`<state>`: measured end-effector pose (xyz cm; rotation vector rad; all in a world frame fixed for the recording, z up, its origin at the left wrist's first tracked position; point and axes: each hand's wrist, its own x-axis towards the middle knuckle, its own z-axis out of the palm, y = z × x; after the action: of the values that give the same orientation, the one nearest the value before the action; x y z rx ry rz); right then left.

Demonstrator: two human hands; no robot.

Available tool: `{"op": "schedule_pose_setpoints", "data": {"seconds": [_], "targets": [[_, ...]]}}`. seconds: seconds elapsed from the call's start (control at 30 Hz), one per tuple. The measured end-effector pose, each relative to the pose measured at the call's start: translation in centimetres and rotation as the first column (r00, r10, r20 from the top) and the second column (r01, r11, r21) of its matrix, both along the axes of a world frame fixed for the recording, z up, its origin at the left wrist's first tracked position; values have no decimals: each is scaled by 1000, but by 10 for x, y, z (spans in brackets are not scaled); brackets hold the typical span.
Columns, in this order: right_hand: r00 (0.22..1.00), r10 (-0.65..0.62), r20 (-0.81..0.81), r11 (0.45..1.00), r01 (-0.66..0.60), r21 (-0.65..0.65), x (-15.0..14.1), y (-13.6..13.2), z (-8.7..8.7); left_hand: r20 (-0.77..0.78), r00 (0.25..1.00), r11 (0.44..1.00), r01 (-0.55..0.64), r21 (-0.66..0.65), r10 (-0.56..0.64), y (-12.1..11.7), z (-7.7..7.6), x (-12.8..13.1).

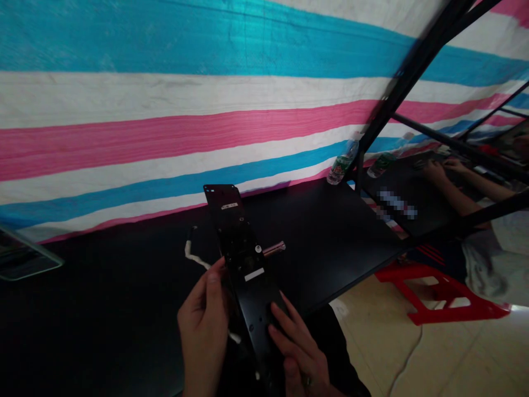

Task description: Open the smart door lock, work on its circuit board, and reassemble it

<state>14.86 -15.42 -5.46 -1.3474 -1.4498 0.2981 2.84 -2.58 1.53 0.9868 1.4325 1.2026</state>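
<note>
A long, narrow black panel [248, 292] with screw holes and white labels is tilted up in front of me, over the table edge. My left hand [206, 314] is closed on its left edge, thumb and fingertips pinching near the middle. My right hand [300, 350] lies along its lower right side, fingers on its face and the thumb bent beneath. A white-wrapped cable [194, 256] with a dark tip runs behind my left fingers. From behind the panel sticks out a shiny pinkish rod [275, 249], whose kind I cannot make out.
A black table [330, 226] runs below a striped sheet [165, 132]. At the left lies a glass-edged flat object [33, 270]. A plastic bottle [343, 162] stands by a black metal frame [372, 127]. To the right, another person's arms [446, 184] rest over a second table; a red stool [433, 292] is below.
</note>
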Motion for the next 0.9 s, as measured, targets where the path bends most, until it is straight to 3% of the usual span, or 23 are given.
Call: {"op": "schedule_pose_setpoints", "data": {"seconds": [0.17,0.37,0.53,0.63,0.7,0.77,0.9], "targets": [[992,-118,33,993,117,22,27,-5,-4,4,994,987,111,113,-112,11,0,-7],[938,-297,179,954,299,14,77,-10,-31,43,984,978,166,122,-173,12,-8,-15],[900,-302,315,947,321,-9,101,-22,-58,24,990,985,133,110,-136,-1,-11,-14],[885,-231,404,962,270,-44,109,-20,-66,49,993,991,108,79,-112,-8,-12,-11],[871,-157,466,971,221,-86,114,-14,-61,69,992,993,99,59,-103,-14,-12,-9],[856,-130,500,970,215,-116,118,-5,-46,61,992,993,104,58,-108,-20,-11,-7],[862,-287,418,943,330,-32,110,32,9,-45,993,992,109,63,-106,-41,-6,3]]}}
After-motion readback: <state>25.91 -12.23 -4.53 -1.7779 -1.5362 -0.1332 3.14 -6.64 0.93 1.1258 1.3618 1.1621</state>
